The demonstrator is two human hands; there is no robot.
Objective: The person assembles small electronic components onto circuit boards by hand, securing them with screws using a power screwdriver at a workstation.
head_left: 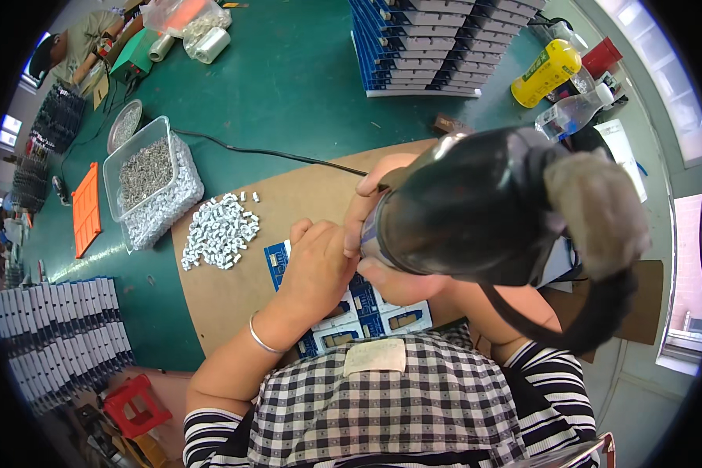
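Observation:
My right hand [400,284] is wrapped round the lower end of a large black power tool, apparently an electric screwdriver [468,207], which rises close to the camera and hides part of that hand. Beside its fingers, my left hand [316,261] is closed, fingertips pinched together near the tool's lower end; what they hold is hidden. Under both hands lies a blue-and-white panel of circuit boards [370,324], partly covered by the hands. The tool's tip is out of sight. Left of my left hand, small white parts [221,232] form a loose pile on the brown board [277,183].
A clear tub [171,129] of small metal screws sits on a bag of white parts. Stacks of blue-and-white panels [421,58] stand at the back and left [62,335]. A yellow bottle [546,74] and a clear bottle [573,113] stand right. A cable [265,152] crosses the green table.

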